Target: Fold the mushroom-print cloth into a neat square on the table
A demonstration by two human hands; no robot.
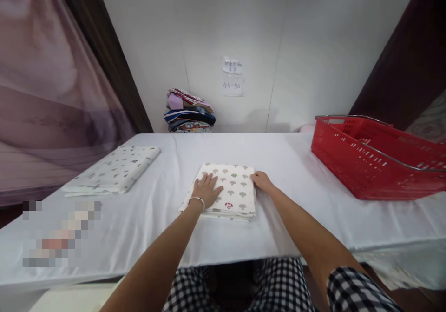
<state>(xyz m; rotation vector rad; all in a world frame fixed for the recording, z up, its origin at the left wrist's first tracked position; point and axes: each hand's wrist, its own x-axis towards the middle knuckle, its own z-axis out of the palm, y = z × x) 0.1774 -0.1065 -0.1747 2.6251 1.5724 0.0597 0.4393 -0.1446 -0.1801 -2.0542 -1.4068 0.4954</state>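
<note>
My left hand [206, 189] flat, fingers spread, pressing folded mushroom-print cloth [230, 192] at table [285, 200] centre. My right hand [262, 181] at cloth's right edge, fingers curled on it. Red basket [376, 161] far right.

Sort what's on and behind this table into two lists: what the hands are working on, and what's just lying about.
In hand:
- folded mushroom-print cloth, left hand flat on top, right hand at its right edge

Lying about:
- second folded cloth, far left on the table
- red basket, on the right
- pile of folded clothes against the wall
- paper notes on the wall
</note>
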